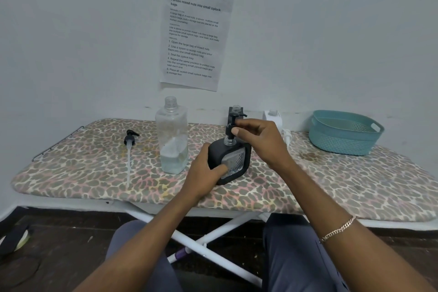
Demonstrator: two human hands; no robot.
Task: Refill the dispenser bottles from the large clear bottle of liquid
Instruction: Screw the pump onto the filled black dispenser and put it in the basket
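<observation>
A black square dispenser bottle (239, 161) with a clear patterned front stands on the ironing board (94, 173). My left hand (205, 173) grips its left side. My right hand (258, 140) pinches the black pump head (231, 125) just above the bottle's neck. To the left stands the large clear bottle (173, 140), uncapped, with liquid in its lower part. A second black dispenser bottle (235, 111) and a white one (272, 117) stand at the back by the wall, both without pumps.
A loose black pump with a long tube (130, 149) lies on the board's left part. A white pump (286, 136) lies behind my right hand. A teal basket (343, 133) sits at the right. A printed sheet (194, 35) hangs on the wall.
</observation>
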